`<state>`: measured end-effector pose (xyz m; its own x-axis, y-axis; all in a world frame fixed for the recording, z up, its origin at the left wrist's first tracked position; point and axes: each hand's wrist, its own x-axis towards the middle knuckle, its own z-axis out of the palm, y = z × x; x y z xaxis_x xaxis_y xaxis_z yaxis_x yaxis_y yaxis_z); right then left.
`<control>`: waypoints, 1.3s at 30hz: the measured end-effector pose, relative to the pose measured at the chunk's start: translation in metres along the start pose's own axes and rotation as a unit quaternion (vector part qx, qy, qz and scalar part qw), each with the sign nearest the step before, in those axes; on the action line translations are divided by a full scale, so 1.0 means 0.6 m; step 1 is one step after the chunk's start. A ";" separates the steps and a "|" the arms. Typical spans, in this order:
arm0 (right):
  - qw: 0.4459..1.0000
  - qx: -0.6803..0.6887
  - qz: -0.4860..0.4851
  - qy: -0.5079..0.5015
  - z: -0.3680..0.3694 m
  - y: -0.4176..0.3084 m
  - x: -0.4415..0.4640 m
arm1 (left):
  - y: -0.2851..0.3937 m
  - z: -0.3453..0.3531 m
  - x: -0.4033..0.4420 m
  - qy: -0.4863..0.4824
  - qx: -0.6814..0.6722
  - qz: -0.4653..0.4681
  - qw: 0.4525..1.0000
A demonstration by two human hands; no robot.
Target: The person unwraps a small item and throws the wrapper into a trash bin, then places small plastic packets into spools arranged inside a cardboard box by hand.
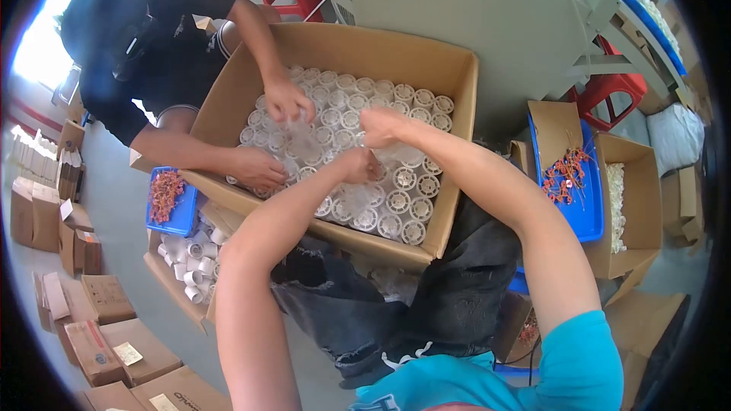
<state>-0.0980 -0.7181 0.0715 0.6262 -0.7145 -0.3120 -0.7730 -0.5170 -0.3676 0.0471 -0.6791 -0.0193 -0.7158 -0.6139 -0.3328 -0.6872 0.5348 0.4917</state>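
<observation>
A big cardboard box point(411, 53) in front of me holds several rows of white round plastic parts point(398, 202) with slotted tops. My right hand point(381, 126) is over the middle of the box, fingers closed on clear plastic film point(407, 154) that hangs below it. Just nearer to me, my left hand point(358, 166) is closed, its fingertips partly hidden; more clear film point(354, 199) lies beneath it. Across the left side, a co-worker's two hands point(288, 100) reach into the same box, with thin clear plastic near them.
At left, a blue tray point(181, 213) with red-orange pieces stands over a box of white cups point(194, 268). Another blue tray point(590, 205) and an open carton point(636, 175) are at right. A grey machine panel point(464, 23) stands behind; closed cartons point(106, 298) line the floor.
</observation>
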 end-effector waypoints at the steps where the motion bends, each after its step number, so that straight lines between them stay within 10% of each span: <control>1: 1.000 0.000 -0.001 0.005 -0.004 -0.007 -0.010 | -0.006 0.004 -0.002 0.009 -0.029 -0.017 0.999; 11: 0.908 -0.232 -0.065 -0.342 0.081 -0.020 -0.127 | 0.026 -0.026 -0.015 0.089 -0.153 0.026 0.984; 19: 0.893 -0.248 -0.240 -0.290 0.159 -0.004 -0.146 | 0.078 -0.077 -0.027 0.114 -0.351 -0.056 0.928; 25: 0.874 -0.283 -0.275 -0.283 0.158 -0.016 -0.146 | 0.051 -0.003 -0.025 -0.069 -0.018 0.008 0.997; 39: 0.842 -0.282 -0.315 -0.336 0.162 -0.005 -0.132 | 0.084 -0.018 -0.026 -0.148 0.114 -0.021 0.982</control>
<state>-0.1357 -0.6141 0.0123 0.6991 0.1150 -0.7057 -0.0727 -0.9704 -0.2302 0.0252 -0.6489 0.0194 -0.6678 -0.4600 -0.5852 -0.7025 0.6493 0.2913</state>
